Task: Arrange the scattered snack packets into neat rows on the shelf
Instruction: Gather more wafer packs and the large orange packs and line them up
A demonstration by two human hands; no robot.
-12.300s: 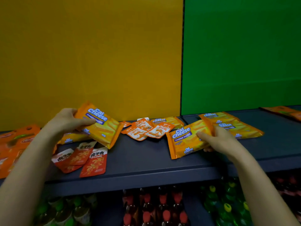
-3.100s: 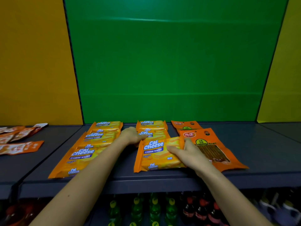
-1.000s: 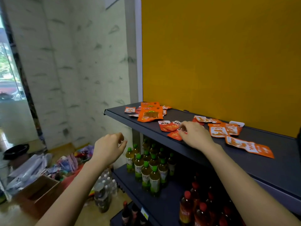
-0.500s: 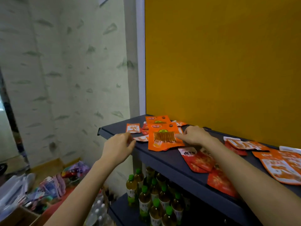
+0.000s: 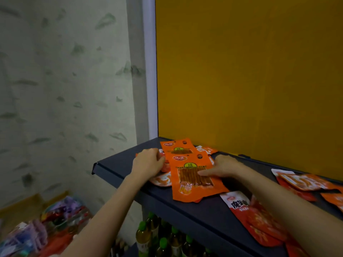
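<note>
Squaring up a packet at the left end of the dark grey metal shelf (image 5: 118,166), that is the step as I read it. The big flat orange foil packet with a clear window of brown sticks (image 5: 193,182) lies face up, its lower edge close to the shelf's front edge. A second orange packet of the same kind (image 5: 178,145) lies behind it towards the back edge, partly tucked under it.

The right hand (image 5: 225,166) rests palm down on the packet's right side, thumb stretched across the window. It looks to be pressing, not wrapping. The left hand (image 5: 148,162) sits at the packet's left edge with its fingers curled down. Whether it pinches the foil or only nudges it, I cannot tell. Under and beside that hand lie small orange-and-white sachets (image 5: 161,179).

This packet should be light, thin and floppy, with slick foil that slides easily over the metal and over the sachets beneath. The sticks inside could snap if it is bent. So take it by the side seams, or the sealed top strip by the hang hole, and keep it flat. Further along the front edge lies a red-and-white pouch (image 5: 246,206). Beyond it, towards the back edge, orange packets (image 5: 300,181) wait unsorted.
</note>
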